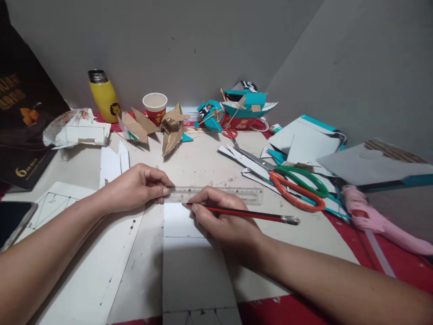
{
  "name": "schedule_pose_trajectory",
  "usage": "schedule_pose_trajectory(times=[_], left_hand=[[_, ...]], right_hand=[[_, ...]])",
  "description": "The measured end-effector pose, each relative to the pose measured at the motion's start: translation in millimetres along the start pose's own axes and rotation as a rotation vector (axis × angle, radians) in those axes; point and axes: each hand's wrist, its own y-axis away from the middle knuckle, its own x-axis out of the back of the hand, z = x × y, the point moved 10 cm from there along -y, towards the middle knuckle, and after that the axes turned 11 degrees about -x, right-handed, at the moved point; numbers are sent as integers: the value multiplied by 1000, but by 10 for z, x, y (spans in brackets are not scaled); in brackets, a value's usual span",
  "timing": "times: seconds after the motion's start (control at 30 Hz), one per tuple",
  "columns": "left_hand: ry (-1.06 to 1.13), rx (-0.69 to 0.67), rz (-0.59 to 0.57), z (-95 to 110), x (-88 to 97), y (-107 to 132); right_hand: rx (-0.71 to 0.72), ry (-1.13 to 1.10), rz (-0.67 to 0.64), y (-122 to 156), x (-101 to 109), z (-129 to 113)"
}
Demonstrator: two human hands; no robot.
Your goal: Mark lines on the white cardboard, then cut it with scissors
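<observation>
Seen from the head camera: pinching the left end of a clear ruler (pixel 250 196) in the left hand (pixel 137 189), thumb against curled fingers, probably to keep it from slipping. Pinching, in the right hand (pixel 233 230), a red-and-black pencil (pixel 257 215) close to its tip, likely for fine control, with the silver end jutting out rightward past the knuckles. Aiming that tip at the ruler's near edge, between both hands, apparently for guidance; impossible to tell whether touching a white card strip (pixel 198 273) there. Spanning the strip's far end with the ruler, just ahead of the right thumb, presumably for a straight edge. Looking see-through and finely marked along the ruler; smooth and pale on the strip, crossed by one dark line just left of the right hand and another well nearer than it. Showing also scissors (pixel 284 169) beyond and right of the right hand, perhaps for elbow room, and a pink glue gun (pixel 367 221) farther right.
</observation>
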Motion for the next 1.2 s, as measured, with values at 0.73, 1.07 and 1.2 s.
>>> schedule_pose_trajectory(times=[0.73,1.07,1.2], left_hand=[[38,-33,-13,30,-42,-21],[76,-31,1,12,-42,-24],[80,-25,2,8,-43,-24]], right_hand=[[61,131,25,34,-4,-45],[121,163,24,44,-19,-81],[141,186,47,49,-20,-121]])
